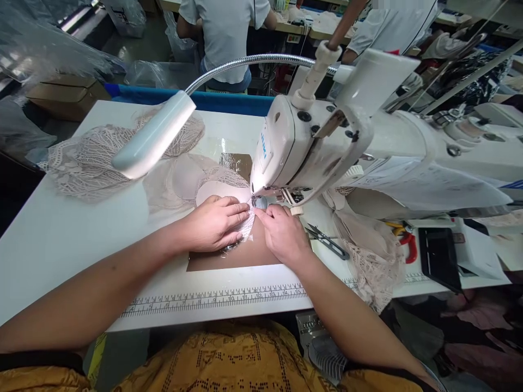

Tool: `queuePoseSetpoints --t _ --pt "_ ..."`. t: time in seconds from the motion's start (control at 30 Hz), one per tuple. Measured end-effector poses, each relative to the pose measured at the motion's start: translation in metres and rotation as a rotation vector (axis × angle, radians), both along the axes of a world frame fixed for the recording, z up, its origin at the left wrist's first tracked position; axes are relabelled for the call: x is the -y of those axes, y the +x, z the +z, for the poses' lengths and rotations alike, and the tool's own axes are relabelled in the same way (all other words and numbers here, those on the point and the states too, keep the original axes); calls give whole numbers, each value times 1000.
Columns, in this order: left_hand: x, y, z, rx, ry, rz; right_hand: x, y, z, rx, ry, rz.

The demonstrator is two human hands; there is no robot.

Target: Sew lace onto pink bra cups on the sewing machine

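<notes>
A white sewing machine [286,147] stands on the white table [61,239]. My left hand [214,223] lies flat, fingers stretched, pressing a pale lace-and-cup garment piece [183,179] onto the table just left of the needle. My right hand [281,231] rests right of the needle with its fingers curled onto the edge of the same piece near the presser foot [258,202]. Under my hands the lace edge [247,227] shows.
A gooseneck lamp [153,136] hangs over the table's left. A heap of lace [90,163] lies far left. Thread snips [327,241] and more fabric [371,256] lie right of my hands. A printed ruler [216,298] runs along the front edge. Other people sit beyond.
</notes>
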State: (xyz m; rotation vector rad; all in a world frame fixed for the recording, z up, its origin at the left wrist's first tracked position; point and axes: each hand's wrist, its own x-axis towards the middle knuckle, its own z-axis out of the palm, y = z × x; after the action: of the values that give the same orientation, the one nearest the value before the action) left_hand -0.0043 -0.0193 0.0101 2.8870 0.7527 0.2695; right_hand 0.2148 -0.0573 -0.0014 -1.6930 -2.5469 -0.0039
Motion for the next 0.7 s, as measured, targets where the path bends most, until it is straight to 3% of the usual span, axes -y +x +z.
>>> queuePoseSetpoints --t 0.2,0.4,0.7 --pt "-2 -3 -2 37 -8 -21 0 13 -4 -155 49 150" --pt "-6 -7 -1 74 -63 -77 1 18 -3 -290 2 362" --pt "-6 -7 -3 4 -80 -137 1 21 0 -294 -3 452"
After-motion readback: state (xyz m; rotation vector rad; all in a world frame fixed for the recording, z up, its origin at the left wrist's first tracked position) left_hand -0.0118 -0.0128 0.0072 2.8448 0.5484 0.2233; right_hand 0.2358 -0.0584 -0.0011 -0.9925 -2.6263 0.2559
